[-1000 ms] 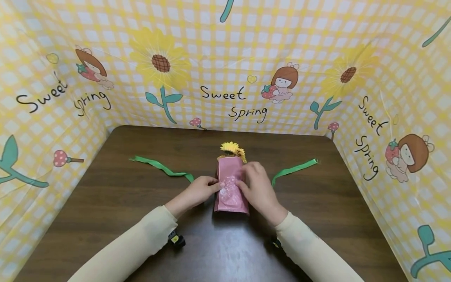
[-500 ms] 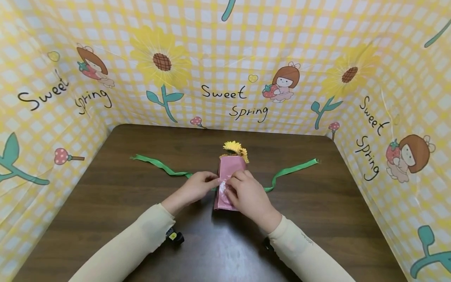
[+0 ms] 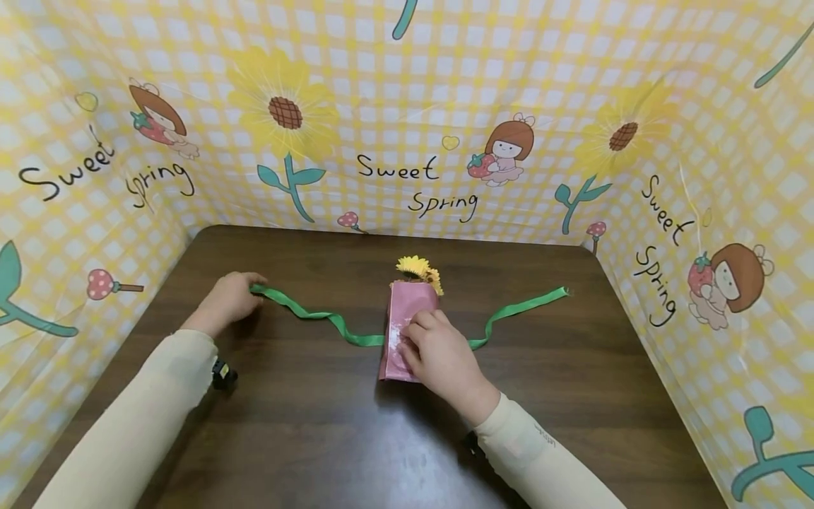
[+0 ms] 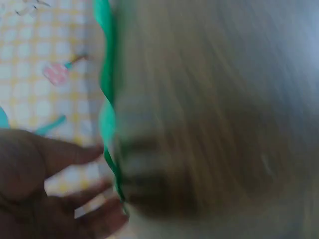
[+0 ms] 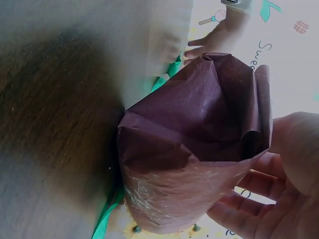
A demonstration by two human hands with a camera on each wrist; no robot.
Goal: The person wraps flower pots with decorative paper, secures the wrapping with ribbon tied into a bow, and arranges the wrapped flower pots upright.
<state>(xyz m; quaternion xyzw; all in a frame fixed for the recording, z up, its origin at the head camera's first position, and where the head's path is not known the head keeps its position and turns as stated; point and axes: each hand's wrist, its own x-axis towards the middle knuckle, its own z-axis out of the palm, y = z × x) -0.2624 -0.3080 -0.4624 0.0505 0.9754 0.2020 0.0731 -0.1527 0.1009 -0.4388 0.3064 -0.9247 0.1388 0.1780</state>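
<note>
A small bouquet of yellow flowers (image 3: 413, 267) in pink wrapping paper (image 3: 402, 311) lies mid-table, blooms pointing away from me. My right hand (image 3: 441, 353) holds the paper's overlapping edge on top, fingers bent and thumb beside them. From the right wrist view, the wrapping paper (image 5: 179, 114) gapes open at its near end. A green ribbon (image 3: 305, 311) runs beneath the bouquet and out to both sides. At its left end is my left hand (image 3: 229, 300); in the left wrist view, thumb and fingers stand apart on either side of the ribbon (image 4: 107, 119).
The dark wooden table (image 3: 305, 438) is walled on three sides by a yellow checked cloth (image 3: 394, 92) printed with flowers. To the right, the ribbon's other end (image 3: 559, 292) lies loose on the wood.
My left hand has left the bouquet and moved out to the ribbon's left end. The right hand has shifted from the paper's right side onto its top and stays there.
</note>
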